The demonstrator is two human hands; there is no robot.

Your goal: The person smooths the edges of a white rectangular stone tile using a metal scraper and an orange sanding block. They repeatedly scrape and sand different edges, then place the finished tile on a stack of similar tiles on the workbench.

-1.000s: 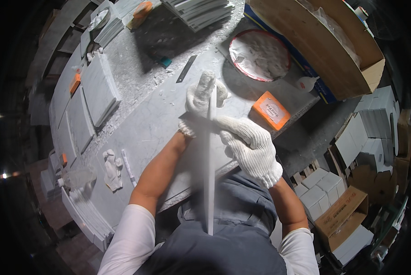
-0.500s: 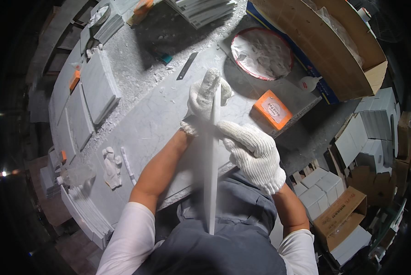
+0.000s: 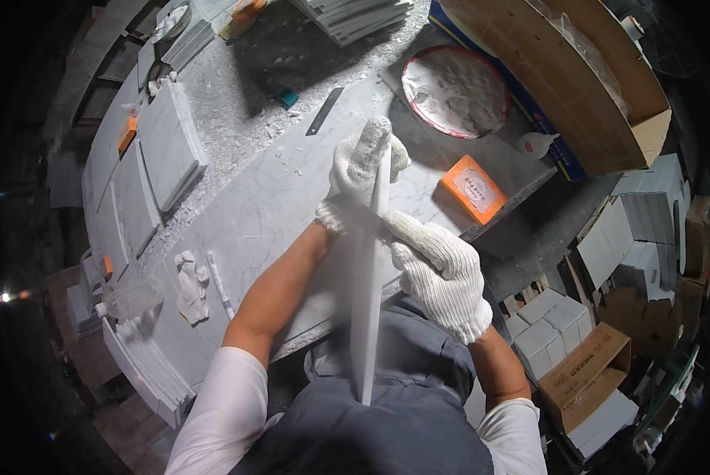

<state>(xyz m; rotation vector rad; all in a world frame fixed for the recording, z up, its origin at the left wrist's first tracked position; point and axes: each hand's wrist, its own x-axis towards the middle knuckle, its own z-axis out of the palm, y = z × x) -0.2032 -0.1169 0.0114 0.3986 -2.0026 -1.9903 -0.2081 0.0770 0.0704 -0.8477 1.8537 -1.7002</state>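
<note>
A thin white stone tile (image 3: pixel 367 317) stands on edge in front of me, its near end against my grey clothing at the lap. My left hand (image 3: pixel 363 162), in a white knitted glove, grips its far end with the thumb lying along the near side. My right hand (image 3: pixel 442 273), gloved the same way, is closed with its fingertips at the tile's right side. Whatever those fingers hold, if anything, is hidden. Hazy dust blurs the area left of the tile. An orange hand pad (image 3: pixel 472 190) lies on the marble-topped table (image 3: pixel 268 229), right of the left hand.
Beyond my hands are a dark ruler (image 3: pixel 324 111) and a red-rimmed basin (image 3: pixel 426 127) of white material. Tile stacks (image 3: pixel 165 146), a spare glove (image 3: pixel 190 286) and a clear bottle (image 3: pixel 129 301) lie left. A large cardboard box (image 3: pixel 561 87) and white boxes (image 3: pixel 553 321) stand right.
My left hand and the tile's far end have shifted slightly right. The right hand has moved a little down along the tile, still closed.
</note>
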